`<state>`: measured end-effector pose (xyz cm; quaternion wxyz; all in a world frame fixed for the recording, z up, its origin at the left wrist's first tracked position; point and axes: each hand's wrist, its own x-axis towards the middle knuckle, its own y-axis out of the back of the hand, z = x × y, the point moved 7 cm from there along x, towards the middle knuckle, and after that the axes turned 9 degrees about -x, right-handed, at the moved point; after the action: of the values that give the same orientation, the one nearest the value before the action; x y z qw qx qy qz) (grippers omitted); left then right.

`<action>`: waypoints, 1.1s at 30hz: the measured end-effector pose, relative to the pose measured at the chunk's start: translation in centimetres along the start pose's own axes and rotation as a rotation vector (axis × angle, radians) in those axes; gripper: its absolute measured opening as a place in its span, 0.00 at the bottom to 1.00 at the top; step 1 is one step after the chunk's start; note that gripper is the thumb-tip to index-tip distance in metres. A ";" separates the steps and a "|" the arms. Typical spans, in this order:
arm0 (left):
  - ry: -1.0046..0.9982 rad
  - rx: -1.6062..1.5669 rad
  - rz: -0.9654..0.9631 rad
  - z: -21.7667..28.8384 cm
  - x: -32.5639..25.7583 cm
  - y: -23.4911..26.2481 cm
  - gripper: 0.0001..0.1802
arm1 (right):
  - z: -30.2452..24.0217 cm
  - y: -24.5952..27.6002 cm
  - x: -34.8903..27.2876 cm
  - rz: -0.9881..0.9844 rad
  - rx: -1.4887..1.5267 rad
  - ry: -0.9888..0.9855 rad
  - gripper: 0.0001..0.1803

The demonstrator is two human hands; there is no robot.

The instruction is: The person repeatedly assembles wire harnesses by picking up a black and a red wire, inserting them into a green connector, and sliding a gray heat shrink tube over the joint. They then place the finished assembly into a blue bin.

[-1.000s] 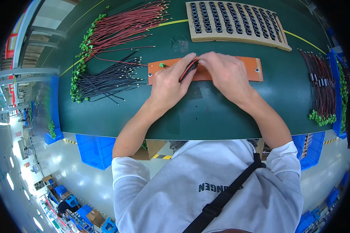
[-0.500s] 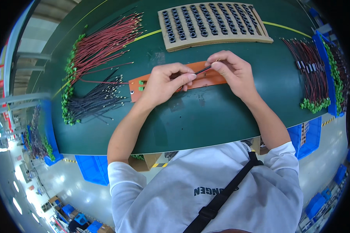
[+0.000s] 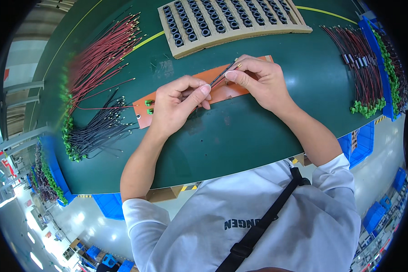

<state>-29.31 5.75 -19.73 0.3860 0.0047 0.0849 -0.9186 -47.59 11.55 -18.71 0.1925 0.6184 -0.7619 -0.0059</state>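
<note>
Above an orange board (image 3: 220,93), my two hands meet over thin wires (image 3: 221,76). One of these is dark and slants up to the right, ending in a small metal tip; a reddish one seems to run beside it. My left hand (image 3: 180,100) is closed, thumb and forefinger pinching the wires at their lower end. With thumb and forefinger closed, my right hand (image 3: 259,82) pinches them near the tips, another metal tip showing by its fingers. Two green connectors (image 3: 149,107) sit on the board's left end, beside my left hand. My palm hides where the wires run below.
At the left lie bunches of red wires (image 3: 105,52) and black wires (image 3: 99,124) with green connectors. A tan rack (image 3: 235,38) holding rows of black rings stands at the back. On the right are red-and-black wire assemblies (image 3: 358,68) beside a blue bin (image 3: 381,77).
The wires now point more steeply upward, with metal tips showing beyond the right fingers. Both hands keep their pinch. The whole scene has shifted and tilted slightly with my head.
</note>
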 end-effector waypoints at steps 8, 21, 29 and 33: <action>-0.019 0.068 -0.024 0.1 0.1 0.0 0.06 | 0.3 0.2 0.1 -0.025 -0.001 -0.053 0.10; -0.033 0.035 0.071 0.3 0.2 0.2 0.08 | 0.5 0.5 0.2 -0.053 -0.096 -0.066 0.12; -0.652 0.764 0.076 5.6 -4.0 0.6 0.02 | 0.4 1.2 -0.2 -0.018 -0.205 -0.012 0.12; -0.764 1.026 0.028 4.6 -5.3 -0.2 0.11 | 0.5 1.1 -0.1 -0.006 -0.214 -0.014 0.13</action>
<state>-25.43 8.92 -14.79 0.3497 -0.1380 -0.5092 -0.7742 -48.73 11.74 -18.98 0.2518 0.5964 -0.7566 -0.0920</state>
